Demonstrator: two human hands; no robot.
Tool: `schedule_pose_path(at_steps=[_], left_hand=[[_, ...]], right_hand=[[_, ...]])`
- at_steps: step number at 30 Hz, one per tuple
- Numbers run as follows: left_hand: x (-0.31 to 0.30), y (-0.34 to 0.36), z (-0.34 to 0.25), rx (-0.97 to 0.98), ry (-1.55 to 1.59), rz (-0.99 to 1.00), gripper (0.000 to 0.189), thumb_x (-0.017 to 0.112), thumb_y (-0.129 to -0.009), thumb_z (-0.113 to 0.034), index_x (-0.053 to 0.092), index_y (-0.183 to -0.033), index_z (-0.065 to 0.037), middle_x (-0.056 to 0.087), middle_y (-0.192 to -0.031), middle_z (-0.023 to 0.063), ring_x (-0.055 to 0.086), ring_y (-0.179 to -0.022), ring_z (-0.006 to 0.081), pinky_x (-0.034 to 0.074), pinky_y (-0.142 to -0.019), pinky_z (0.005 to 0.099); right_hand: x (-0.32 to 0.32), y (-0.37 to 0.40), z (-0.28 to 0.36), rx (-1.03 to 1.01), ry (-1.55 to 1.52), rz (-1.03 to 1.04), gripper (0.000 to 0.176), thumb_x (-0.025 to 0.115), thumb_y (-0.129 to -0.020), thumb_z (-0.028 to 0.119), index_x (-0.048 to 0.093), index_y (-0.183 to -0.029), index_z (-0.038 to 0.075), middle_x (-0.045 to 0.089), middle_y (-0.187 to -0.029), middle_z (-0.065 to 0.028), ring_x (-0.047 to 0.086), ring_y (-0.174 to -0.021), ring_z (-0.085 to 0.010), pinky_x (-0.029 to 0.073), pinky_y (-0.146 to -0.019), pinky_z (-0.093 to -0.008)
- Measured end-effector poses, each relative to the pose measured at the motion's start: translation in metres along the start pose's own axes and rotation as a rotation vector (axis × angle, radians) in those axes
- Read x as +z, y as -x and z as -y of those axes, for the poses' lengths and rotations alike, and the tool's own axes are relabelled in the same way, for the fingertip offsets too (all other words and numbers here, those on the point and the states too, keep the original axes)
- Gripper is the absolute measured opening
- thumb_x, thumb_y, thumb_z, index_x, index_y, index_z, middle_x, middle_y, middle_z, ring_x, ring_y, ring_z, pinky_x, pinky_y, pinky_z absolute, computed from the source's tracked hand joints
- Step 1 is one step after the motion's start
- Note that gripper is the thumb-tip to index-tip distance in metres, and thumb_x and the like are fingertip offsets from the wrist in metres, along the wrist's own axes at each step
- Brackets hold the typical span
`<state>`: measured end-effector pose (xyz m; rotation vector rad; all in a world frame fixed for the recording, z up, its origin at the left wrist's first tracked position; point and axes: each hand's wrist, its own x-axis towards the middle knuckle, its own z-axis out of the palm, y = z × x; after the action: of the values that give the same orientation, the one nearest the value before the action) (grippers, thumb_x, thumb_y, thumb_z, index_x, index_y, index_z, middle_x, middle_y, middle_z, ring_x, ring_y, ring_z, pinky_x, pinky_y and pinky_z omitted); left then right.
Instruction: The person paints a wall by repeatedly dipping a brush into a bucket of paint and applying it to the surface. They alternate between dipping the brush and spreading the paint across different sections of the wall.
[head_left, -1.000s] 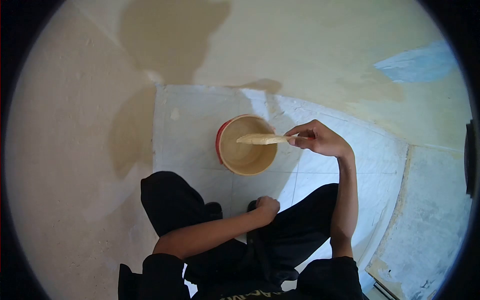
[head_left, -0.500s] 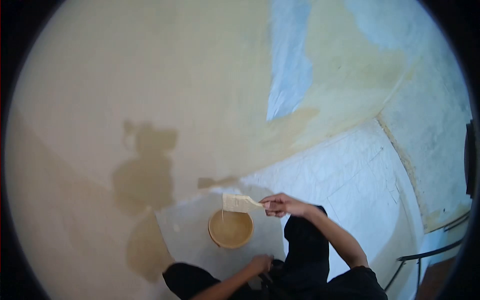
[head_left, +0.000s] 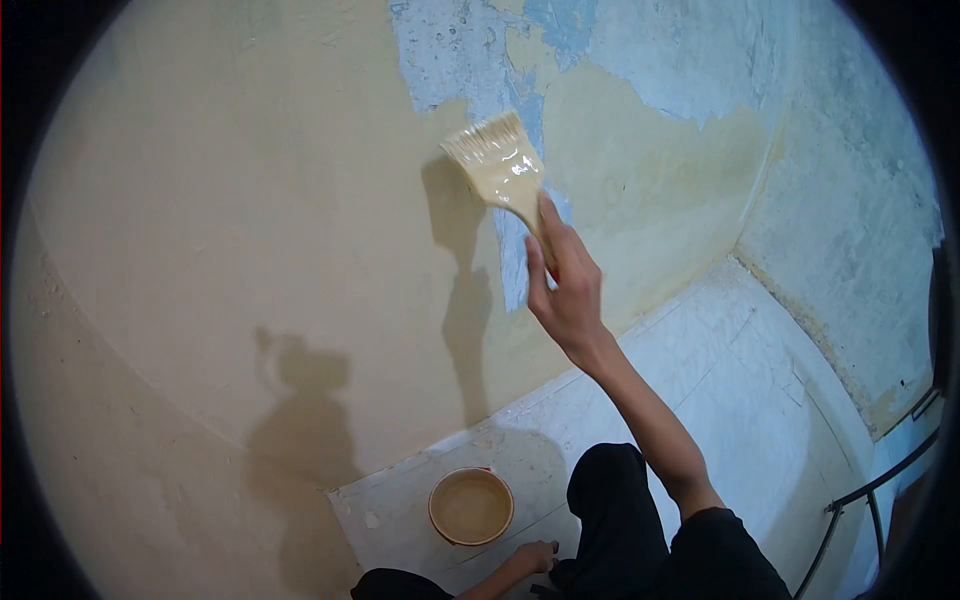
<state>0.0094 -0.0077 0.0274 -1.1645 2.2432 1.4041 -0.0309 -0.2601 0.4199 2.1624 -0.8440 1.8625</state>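
"Cream coated the brush [head_left: 508, 170]. Where was it?"

"Up before the wall [head_left: 250, 200], bristles tilted up and leftward, over the edge of the blue patch [head_left: 512, 262]. I couldn't tell whether they touched."

"And the right hand [head_left: 568, 285]?"

"Closed around the handle, fingers along it, with open room between it and the floor [head_left: 700, 400]."

"The left hand [head_left: 536, 557]?"

"Low beside the black-clad knee [head_left: 612, 490], fingers curled; I couldn't tell how far, or whether it held anything."

"The bucket [head_left: 471, 507]?"

"Upright on the floor, near the wall's bottom edge, well apart from the brush."
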Motion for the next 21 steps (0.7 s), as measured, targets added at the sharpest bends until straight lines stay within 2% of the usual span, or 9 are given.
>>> schedule_pose_path(at_steps=[3,5,6,8,9,11,18,20,21], left_hand=[[-0.003,-0.007,0.002,0.005,-0.031,-0.017,0.042,0.055,-0.082,-0.031,0.05,-0.114,-0.004,0.061,-0.103,0.0218,0.058,-0.095,0.0382,0.047,-0.081,0.0466],[-0.007,-0.01,0.003,0.012,-0.043,-0.03,0.043,0.055,-0.081,-0.031,0.05,-0.114,-0.004,0.06,-0.103,0.0226,0.058,-0.095,0.0384,0.047,-0.081,0.0469],[-0.009,-0.01,0.001,0.017,-0.043,-0.026,0.044,0.055,-0.081,-0.032,0.05,-0.114,-0.004,0.06,-0.103,0.0228,0.058,-0.096,0.0386,0.047,-0.081,0.0473],[-0.01,-0.008,-0.001,0.03,-0.04,-0.016,0.045,0.055,-0.081,-0.033,0.049,-0.114,-0.003,0.06,-0.103,0.023,0.058,-0.096,0.0387,0.047,-0.08,0.0476],[-0.01,-0.008,-0.002,0.028,-0.047,-0.001,0.046,0.056,-0.08,-0.033,0.049,-0.114,-0.003,0.06,-0.103,0.023,0.058,-0.096,0.0387,0.047,-0.08,0.0474],[-0.01,-0.009,0.002,0.029,-0.058,0.013,0.046,0.056,-0.08,-0.033,0.049,-0.114,-0.003,0.06,-0.103,0.0231,0.058,-0.096,0.0386,0.047,-0.081,0.0473],[-0.01,0.0,0.005,0.056,-0.036,-0.045,0.045,0.056,-0.079,-0.032,0.05,-0.113,-0.002,0.061,-0.099,0.0236,0.059,-0.094,0.0382,0.047,-0.08,0.0466],[-0.006,0.002,0.008,0.064,-0.028,-0.055,0.045,0.056,-0.08,-0.032,0.05,-0.112,-0.002,0.061,-0.098,0.0237,0.059,-0.093,0.0386,0.047,-0.08,0.0469],[-0.002,-0.001,0.012,0.063,-0.033,-0.064,0.044,0.056,-0.08,-0.031,0.05,-0.113,-0.002,0.061,-0.098,0.0237,0.059,-0.093,0.0392,0.047,-0.08,0.0474]], right_hand=[[0.022,-0.025,0.001,-0.014,0.02,-0.034,0.046,0.053,-0.086,0.001,0.042,-0.13,-0.002,0.055,-0.076,-0.0153,0.055,-0.064,-0.0243,0.044,-0.055,-0.0329],[0.03,-0.038,0.004,0.084,-0.04,-0.088,0.04,0.053,-0.089,0.005,0.045,-0.128,-0.002,0.06,-0.082,-0.0143,0.05,-0.06,-0.0126,0.042,-0.052,-0.0255],[0.033,-0.044,0.006,0.081,-0.033,-0.087,0.04,0.053,-0.089,0.005,0.045,-0.128,-0.002,0.06,-0.082,-0.0143,0.05,-0.06,-0.0126,0.042,-0.052,-0.0255],[0.037,-0.053,0.01,0.008,-0.112,-0.134,0.044,0.052,-0.087,0.003,0.042,-0.129,-0.004,0.055,-0.074,-0.014,0.051,-0.059,-0.0222,0.042,-0.054,-0.0328],[0.038,-0.055,0.012,0.008,-0.105,-0.131,0.044,0.052,-0.087,0.003,0.042,-0.129,-0.004,0.055,-0.074,-0.014,0.051,-0.059,-0.0222,0.042,-0.054,-0.0328],[0.04,-0.057,0.015,0.018,-0.093,-0.145,0.041,0.055,-0.088,0.006,0.046,-0.128,0.0,0.057,-0.072,-0.0118,0.041,-0.054,-0.0111,0.038,-0.048,-0.0244],[0.033,-0.009,0.011,0.105,0.001,-0.021,0.042,0.054,-0.087,0.005,0.046,-0.129,0.001,0.055,-0.071,-0.0115,0.041,-0.054,-0.0111,0.037,-0.048,-0.0247],[0.027,0.019,0.012,0.205,0.001,0.09,0.047,0.053,-0.086,0.003,0.042,-0.131,0.002,0.054,-0.07,-0.0151,0.051,-0.057,-0.0232,0.042,-0.053,-0.0331],[0.023,0.029,0.014,0.202,0.004,0.089,0.047,0.053,-0.086,0.003,0.042,-0.131,0.002,0.054,-0.07,-0.0151,0.051,-0.057,-0.0232,0.042,-0.053,-0.0331]])
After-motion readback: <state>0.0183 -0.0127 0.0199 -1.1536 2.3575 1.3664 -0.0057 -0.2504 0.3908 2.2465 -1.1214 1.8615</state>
